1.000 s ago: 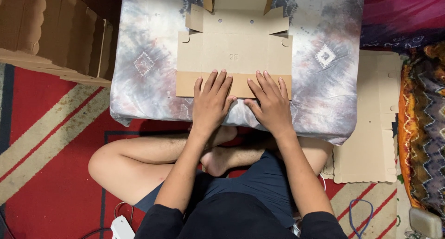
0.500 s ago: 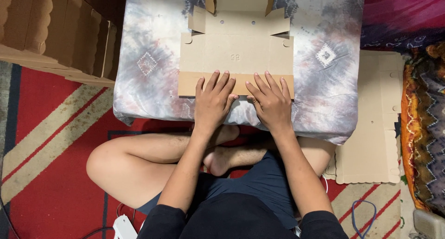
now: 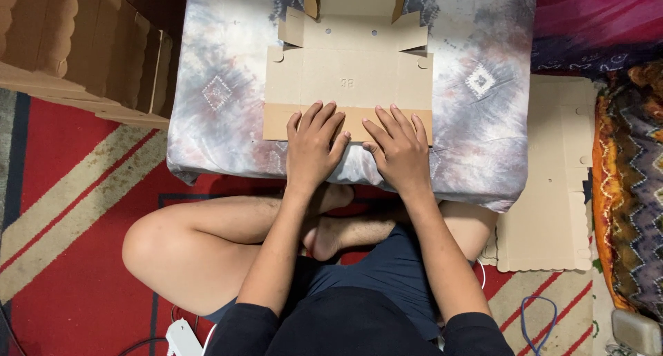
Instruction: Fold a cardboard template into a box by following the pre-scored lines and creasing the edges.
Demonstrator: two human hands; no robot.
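A flat cardboard box blank (image 3: pixel 349 80) is laid on a low table covered with a grey tie-dye cloth (image 3: pixel 214 93), directly in front of a person who is seated cross-legged on a red patterned rug (image 3: pixel 62 190). The near flap (image 3: pixel 276 121) of the blank is folded over along the front edge, and it is pressed down by both hands. The left hand (image 3: pixel 312 143) is laid flat on the flap with the fingers spread; nothing is grasped by it. The right hand (image 3: pixel 399 147) is placed just beside it in the same way, open and palm down, holding nothing, only pressing.

As a judgement, the folding is at an early stage: only this front crease seems to be made. The side panels and the small tabs at the far end are seen mostly flat, although two far flaps near the top edge are partly raised. The box is not yet formed.

A stack of cardboard pieces (image 3: pixel 83 45) is seen at the left, and more flat blanks (image 3: pixel 545 204) are lying on the floor at the right.
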